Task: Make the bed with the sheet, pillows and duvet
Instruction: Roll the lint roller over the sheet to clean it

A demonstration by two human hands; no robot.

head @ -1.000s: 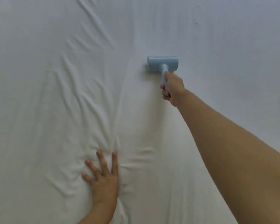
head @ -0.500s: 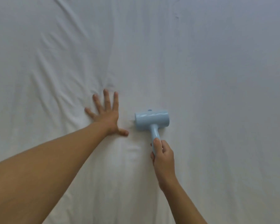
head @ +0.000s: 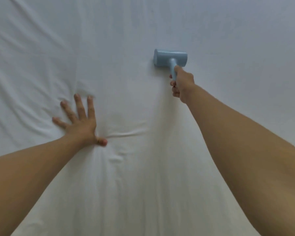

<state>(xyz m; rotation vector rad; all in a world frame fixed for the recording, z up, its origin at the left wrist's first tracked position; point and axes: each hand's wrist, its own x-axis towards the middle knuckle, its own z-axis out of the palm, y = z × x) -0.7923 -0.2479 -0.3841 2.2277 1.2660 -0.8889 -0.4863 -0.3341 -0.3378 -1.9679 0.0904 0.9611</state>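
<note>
White sheet [head: 211, 23] spread flat across the whole view, creased at left, smoother at right. Left hand [head: 78, 121] splayed open, pinning cloth near centre-left; right hand [head: 181, 84] gripping pale blue roller [head: 170, 59] farther right. Smoothing step, probably; next, another steady pass toward those left creases.

sheet [head: 211, 23]: white woven cloth, matt, no sheen. Smooth and taut on the right side; soft creases and folds on the left and around the left hand [head: 78, 123], which presses flat into it and puckers the fabric by the thumb. Lower part looks slightly creamier in tone, same matt finish.

roller tool [head: 170, 58]: pale blue plastic by the look of it, smooth moulded surface, faint satin gloss along the top of the cylindrical head. Handle same material, gripped by right hand [head: 182, 84].
</note>
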